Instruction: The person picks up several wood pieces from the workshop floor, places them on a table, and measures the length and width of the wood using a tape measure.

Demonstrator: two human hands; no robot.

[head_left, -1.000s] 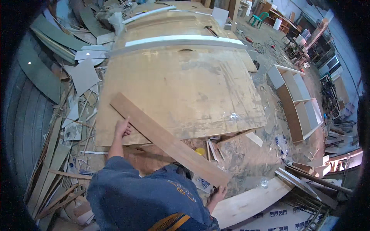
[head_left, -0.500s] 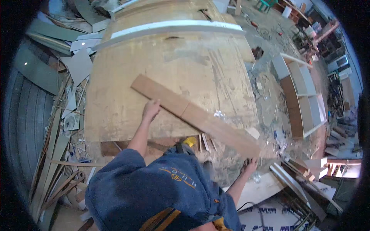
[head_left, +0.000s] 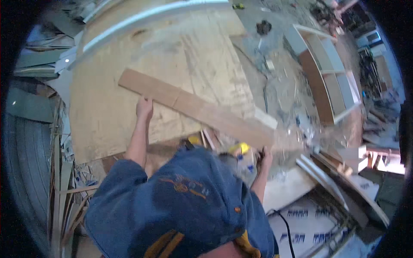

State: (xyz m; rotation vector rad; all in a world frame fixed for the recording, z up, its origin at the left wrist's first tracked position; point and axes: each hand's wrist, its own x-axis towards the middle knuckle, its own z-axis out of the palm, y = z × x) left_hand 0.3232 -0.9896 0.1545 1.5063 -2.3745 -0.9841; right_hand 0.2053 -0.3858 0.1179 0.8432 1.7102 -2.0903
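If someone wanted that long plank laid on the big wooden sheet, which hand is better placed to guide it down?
Probably the left hand: it grips the plank where it appears over the wooden sheet, whereas the right hand holds the end that reaches past the sheet's edge.

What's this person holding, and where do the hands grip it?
A long brown board. The left hand holds its near long edge, toward the left end; the right hand holds the near corner of its right end.
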